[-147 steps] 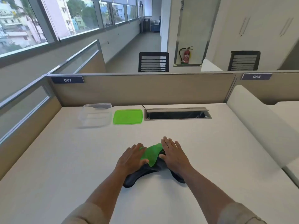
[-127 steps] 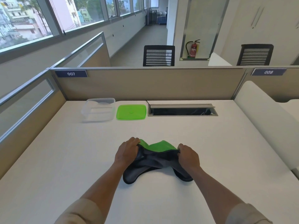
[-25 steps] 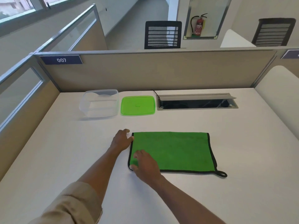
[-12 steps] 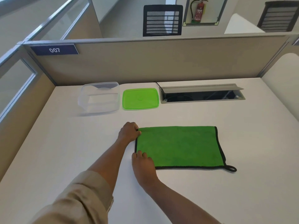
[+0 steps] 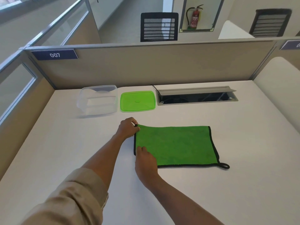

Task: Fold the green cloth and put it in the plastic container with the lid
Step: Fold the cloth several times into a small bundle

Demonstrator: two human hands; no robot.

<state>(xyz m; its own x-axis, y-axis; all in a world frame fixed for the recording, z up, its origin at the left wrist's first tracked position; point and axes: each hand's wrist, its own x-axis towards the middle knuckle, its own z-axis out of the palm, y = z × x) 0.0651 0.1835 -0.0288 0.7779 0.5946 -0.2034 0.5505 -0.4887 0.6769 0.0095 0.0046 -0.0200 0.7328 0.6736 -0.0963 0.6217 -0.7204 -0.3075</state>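
Head view: the green cloth point(image 5: 176, 146) lies flat on the white desk point(image 5: 211, 192), a rectangle edged in black with a small black hanging loop point(image 5: 224, 165) at the corner farthest from both hands, on the near side. The left hand point(image 5: 128, 128) is at the cloth's far left corner, its fingers curled closed and pinching that corner, which is raised slightly off the desk. The right hand point(image 5: 145, 159) sits at the near left corner, palm down with fingers bent onto the cloth; whether it grips the edge or only presses on it cannot be told. Both hands are thus along the cloth's left short edge, and the rest of the cloth stretches away to their right.

Beyond the left hand, well apart from the cloth, stands the clear plastic container point(image 5: 99, 99), open on top. Just beside it, on its right, the green lid point(image 5: 137, 101) lies flat on the desk, not touching the cloth. To the right of the lid is an open cable tray point(image 5: 196, 96) set into the desk. A beige partition point(image 5: 154, 65) behind them carries a label reading 007 point(image 5: 54, 55).
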